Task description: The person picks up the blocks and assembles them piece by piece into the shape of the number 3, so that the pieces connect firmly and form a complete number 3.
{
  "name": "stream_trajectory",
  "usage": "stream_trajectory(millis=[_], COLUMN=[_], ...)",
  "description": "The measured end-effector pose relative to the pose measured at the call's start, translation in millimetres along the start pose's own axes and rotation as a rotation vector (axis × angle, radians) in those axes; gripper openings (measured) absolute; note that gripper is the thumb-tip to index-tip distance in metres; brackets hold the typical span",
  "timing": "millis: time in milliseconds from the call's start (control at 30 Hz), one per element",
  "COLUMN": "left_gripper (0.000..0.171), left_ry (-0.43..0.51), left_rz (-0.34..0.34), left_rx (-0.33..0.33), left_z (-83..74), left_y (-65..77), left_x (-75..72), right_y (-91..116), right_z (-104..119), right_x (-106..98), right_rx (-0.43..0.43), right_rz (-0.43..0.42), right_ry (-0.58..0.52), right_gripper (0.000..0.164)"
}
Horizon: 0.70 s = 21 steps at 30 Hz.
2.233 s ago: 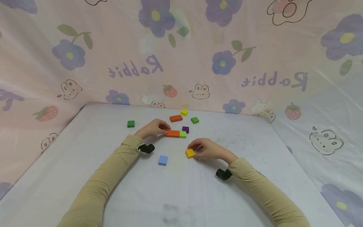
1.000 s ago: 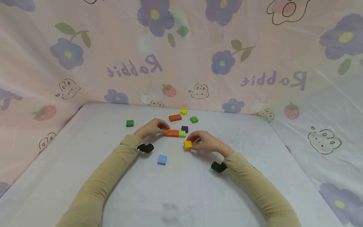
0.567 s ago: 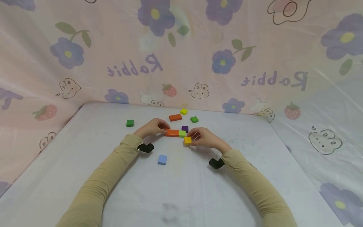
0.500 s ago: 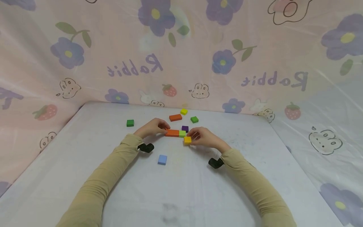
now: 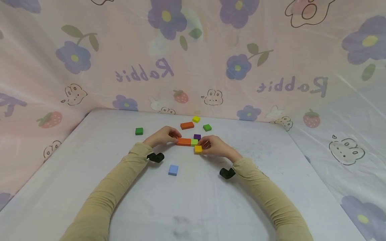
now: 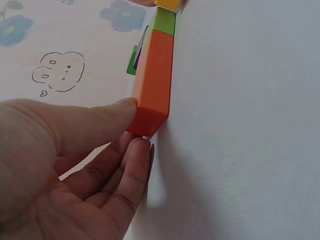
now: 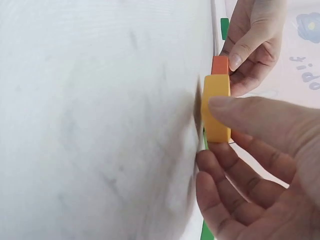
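Mid-frame, the left hand (image 5: 163,136) pinches the orange block (image 5: 183,142) — brace it; the right hand (image 5: 216,146) pinches the yellow block (image 5: 197,149) — hold it level.

Jammed in the middle now by left hand (image 5: 163,135), orange block (image 5: 183,142), lime block (image 5: 194,143) and right hand (image 5: 215,146) with amber block (image 5: 197,149), plus purple block (image 5: 197,137) just behind! Narrow gaps further back among red block (image 5: 187,125), green block (image 5: 207,127) and yellow block (image 5: 196,119); roomy up front between the sleeves (image 5: 110,184), bar the blue block (image 5: 173,170), and roomy again past the right hand, out to the right edge of the table (image 5: 297,174)
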<state>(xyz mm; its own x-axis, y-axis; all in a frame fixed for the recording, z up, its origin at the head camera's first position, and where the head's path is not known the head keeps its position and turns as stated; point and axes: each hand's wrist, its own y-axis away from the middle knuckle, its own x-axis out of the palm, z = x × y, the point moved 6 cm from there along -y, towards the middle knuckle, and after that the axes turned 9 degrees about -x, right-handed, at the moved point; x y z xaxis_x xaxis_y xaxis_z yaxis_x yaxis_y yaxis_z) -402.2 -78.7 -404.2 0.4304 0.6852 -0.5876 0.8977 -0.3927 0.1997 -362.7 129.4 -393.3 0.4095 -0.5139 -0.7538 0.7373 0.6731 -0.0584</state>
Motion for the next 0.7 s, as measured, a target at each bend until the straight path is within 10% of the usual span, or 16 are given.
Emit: stream_trajectory(millis=[700], left_gripper=[0.024], left_ry=[-0.001], left_rz=[0.004], left_rx=[0.033], left_z=[1.7], left_y=[-3.9], left_x=[-0.1], right_y=[-1.9], right_z=[0.0], right_x=[1.6], right_rx=[0.007], right_rz=[-0.034], right_ry=[0.009], right_gripper=[0.031])
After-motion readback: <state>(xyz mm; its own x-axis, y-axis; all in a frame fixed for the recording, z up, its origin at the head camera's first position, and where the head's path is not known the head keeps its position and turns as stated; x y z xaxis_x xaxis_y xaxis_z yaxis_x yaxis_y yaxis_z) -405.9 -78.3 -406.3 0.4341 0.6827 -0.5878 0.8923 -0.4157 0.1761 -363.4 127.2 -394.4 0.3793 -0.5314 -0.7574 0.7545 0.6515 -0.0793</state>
